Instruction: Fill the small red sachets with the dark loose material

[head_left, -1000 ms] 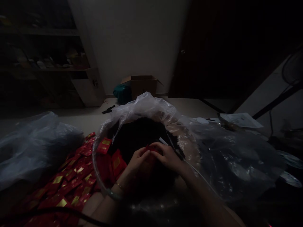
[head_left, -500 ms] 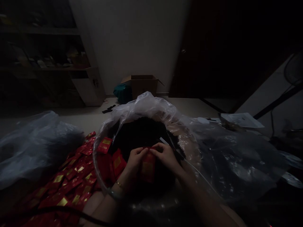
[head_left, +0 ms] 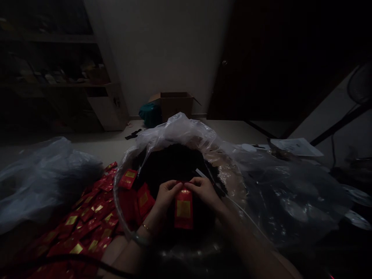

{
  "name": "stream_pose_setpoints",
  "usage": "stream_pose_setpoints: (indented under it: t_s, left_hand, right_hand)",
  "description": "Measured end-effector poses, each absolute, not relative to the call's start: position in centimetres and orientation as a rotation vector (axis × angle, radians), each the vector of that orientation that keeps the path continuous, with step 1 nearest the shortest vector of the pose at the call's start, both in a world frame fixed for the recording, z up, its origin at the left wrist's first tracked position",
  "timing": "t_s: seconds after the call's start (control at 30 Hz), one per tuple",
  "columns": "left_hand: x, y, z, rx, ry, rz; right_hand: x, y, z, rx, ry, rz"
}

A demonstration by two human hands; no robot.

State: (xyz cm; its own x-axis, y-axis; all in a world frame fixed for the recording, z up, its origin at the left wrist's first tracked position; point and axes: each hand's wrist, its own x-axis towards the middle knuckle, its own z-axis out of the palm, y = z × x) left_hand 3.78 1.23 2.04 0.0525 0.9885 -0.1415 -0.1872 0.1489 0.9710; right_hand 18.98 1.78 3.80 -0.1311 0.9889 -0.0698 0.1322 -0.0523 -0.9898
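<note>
My left hand (head_left: 167, 195) and my right hand (head_left: 204, 192) pinch the top edge of a red packet (head_left: 183, 211) with a gold panel on its front. The packet hangs between them over dark loose material (head_left: 174, 161), which looks like tea leaves. This material lies in a wide round container lined with a clear plastic bag (head_left: 181, 126). A few other red packets, one of them a gold-labelled packet (head_left: 128, 178), rest inside the container's left rim. A white flat strip (head_left: 200, 173) sticks up from the dark material beside my right hand.
Left of the container spreads a heap of red packets (head_left: 87, 221), with a large plastic bag (head_left: 49, 178) behind it. More plastic sheeting (head_left: 290, 197) covers the right side. A cardboard box (head_left: 177, 104) and a teal bag (head_left: 150, 115) stand by the wall. A white cord (head_left: 250, 219) crosses the container's right rim.
The red packet has tilted so its gold front now faces me more fully and catches more light. Both hands have barely moved and keep pinching its top edge.
</note>
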Motion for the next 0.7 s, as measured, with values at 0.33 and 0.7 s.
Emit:
stream_pose_setpoints:
  t_s: [0.33,0.7]
  left_hand:
    - [3.9,0.8,1.9,0.917,0.998,0.94]
    - [4.1,0.3,2.6,0.872,0.94,0.884]
  right_hand:
    - [18.7,2.0,3.2,-1.304,-1.423,1.123]
    - [19.0,2.6,2.6,-1.291,-1.519,0.929]
